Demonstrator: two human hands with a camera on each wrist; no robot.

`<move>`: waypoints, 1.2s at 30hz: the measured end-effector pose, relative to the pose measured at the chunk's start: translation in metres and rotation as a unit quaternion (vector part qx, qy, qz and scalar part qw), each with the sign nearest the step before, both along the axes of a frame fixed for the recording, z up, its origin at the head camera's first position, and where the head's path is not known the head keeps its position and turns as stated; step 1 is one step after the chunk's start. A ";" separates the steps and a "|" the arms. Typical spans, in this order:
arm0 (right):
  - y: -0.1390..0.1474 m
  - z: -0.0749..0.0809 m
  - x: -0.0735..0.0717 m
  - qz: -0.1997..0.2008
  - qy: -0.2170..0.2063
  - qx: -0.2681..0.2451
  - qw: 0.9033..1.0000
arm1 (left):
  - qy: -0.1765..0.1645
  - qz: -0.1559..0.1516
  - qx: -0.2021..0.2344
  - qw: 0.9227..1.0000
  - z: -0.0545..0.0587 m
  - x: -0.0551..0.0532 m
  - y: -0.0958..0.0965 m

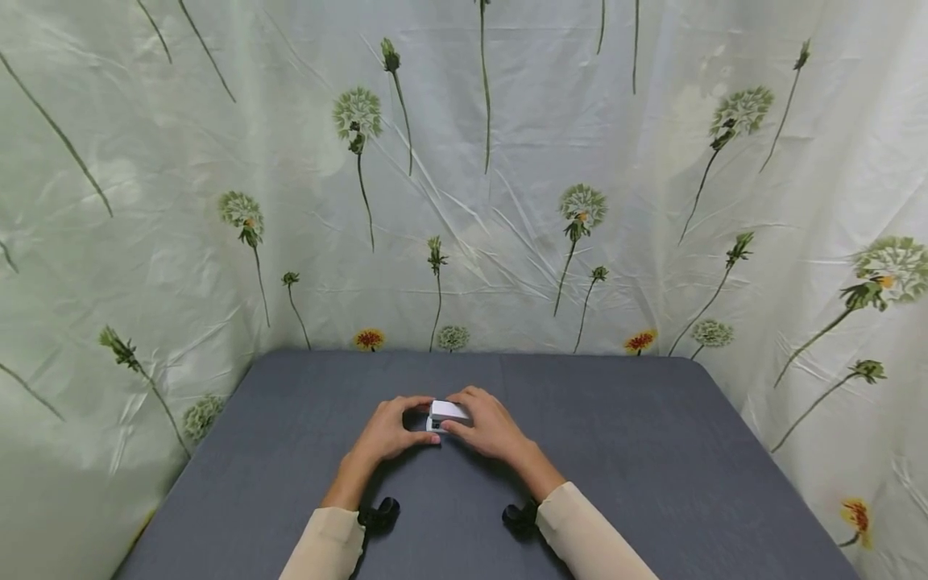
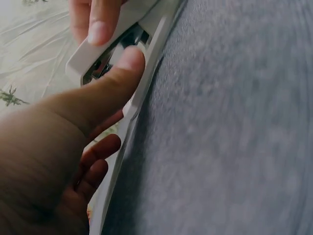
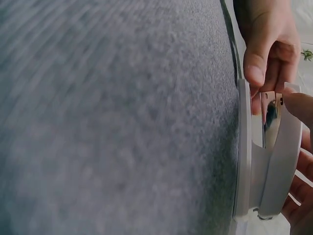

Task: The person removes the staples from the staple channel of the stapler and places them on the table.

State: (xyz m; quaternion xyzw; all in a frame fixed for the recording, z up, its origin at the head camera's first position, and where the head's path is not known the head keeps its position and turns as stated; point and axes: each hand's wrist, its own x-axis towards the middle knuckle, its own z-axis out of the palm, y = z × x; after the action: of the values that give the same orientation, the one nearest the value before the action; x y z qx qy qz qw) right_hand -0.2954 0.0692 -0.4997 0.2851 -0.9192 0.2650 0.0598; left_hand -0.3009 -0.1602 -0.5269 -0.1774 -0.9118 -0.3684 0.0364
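Note:
A white stapler [image 1: 449, 410] lies on the grey table, its upper arm raised from the base at the front end. Metal parts show in the gap in both wrist views. My right hand [image 1: 493, 427] grips the upper arm [image 3: 282, 164], its thumb on the near side and its fingers round the far side. Around the front end curls my left hand [image 1: 387, 432], with the thumb [image 2: 120, 73] by the base on the near side and fingers beyond it. The left fingertips are partly hidden behind the stapler.
The grey cloth-covered table [image 1: 623, 451] extends around both hands. A pale curtain [image 1: 522, 242] with dandelion prints hangs behind its far edge and along the sides. Black wrist devices sit by the left cuff [image 1: 380, 515] and the right cuff [image 1: 519, 521].

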 end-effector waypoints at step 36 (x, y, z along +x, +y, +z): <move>0.006 0.026 -0.006 0.017 0.038 0.003 0.999 | -0.012 0.026 0.063 0.998 -0.004 -0.001 0.010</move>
State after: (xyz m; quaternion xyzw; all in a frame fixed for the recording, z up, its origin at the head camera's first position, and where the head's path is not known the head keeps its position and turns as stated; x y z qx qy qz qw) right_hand -0.3013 0.0754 -0.4735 0.3112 -0.9119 0.2520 0.0896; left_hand -0.3023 -0.1504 -0.5306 -0.1466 -0.8917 -0.4257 0.0465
